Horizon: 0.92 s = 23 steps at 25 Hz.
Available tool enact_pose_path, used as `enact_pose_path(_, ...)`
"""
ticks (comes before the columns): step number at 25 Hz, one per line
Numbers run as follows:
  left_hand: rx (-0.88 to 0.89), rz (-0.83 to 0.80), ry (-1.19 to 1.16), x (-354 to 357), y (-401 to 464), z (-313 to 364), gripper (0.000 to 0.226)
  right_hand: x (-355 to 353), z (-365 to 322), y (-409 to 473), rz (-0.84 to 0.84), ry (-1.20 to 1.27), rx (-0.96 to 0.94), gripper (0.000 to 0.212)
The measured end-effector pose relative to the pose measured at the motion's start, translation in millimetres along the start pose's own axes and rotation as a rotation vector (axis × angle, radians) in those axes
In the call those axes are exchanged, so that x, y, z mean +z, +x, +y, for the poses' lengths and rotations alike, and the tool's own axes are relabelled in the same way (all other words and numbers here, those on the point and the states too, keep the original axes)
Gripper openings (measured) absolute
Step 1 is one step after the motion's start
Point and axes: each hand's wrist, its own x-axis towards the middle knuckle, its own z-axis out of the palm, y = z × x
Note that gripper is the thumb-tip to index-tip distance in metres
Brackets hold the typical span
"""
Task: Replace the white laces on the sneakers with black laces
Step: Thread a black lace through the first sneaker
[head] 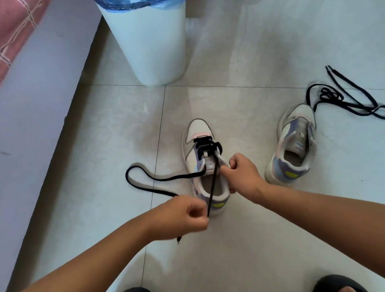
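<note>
Two lower rows of the near sneaker (205, 166) carry the black lace (166, 178); left hand (183, 216) pinches it, right hand (243, 173) grips the collar. The other sneaker (291, 143) is laceless, its spare lace (350, 99) on the floor.

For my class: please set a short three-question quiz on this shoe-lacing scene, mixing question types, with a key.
1. True or false: the sneaker on the right has a lace threaded through it.
2. Which hand pinches the taut black lace? A left, B right.
3. Fill in: the spare black lace lies on the ____.

Key: 1 false, its eyelets look bare. 2 A; the left hand pulls it while the right hand grips the sneaker being laced. 3 floor.
</note>
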Motion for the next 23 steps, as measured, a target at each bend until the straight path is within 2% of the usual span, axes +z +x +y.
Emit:
enact_pose_path(3,-0.115,-0.188,0.267,-0.1,-18.2,1.3,0.015,1.5,-3.8,0.0,-0.045,0.005,0.026,0.025)
enact_pose_path(6,-0.107,-0.105,0.652,0.6,-10.9,0.8,0.016,-6.6,-11.3,-0.6,-0.2,-0.006,0.071,0.03)
enact_pose_path(8,-0.123,-0.034,0.737,-0.9,-3.4,-1.0,0.015,-13.8,-17.9,5.4,-0.243,0.033,0.058,0.033)
enact_pose_path(11,-0.155,0.005,0.748,-8.4,6.5,0.7,0.012,-21.1,-25.9,21.3,-0.182,-0.027,-0.076,0.029)
enact_pose_path(15,-0.097,0.093,0.728,-17.3,14.9,8.4,0.016,-23.3,-34.1,31.7,-0.265,-0.133,-0.196,0.004)
enact_pose_path(17,-0.067,0.203,0.637,-19.5,21.1,12.0,0.016,-23.6,-36.0,34.3,-0.292,-0.176,-0.229,0.007)
enact_pose_path(20,-0.08,0.417,0.453,-21.2,37.2,14.6,0.02,-22.3,-32.3,38.9,-0.362,-0.088,-0.134,0.016)
enact_pose_path(23,-0.109,0.502,0.365,-22.2,57.5,12.0,0.026,-21.5,-27.9,42.1,-0.46,0.149,0.03,0.02)
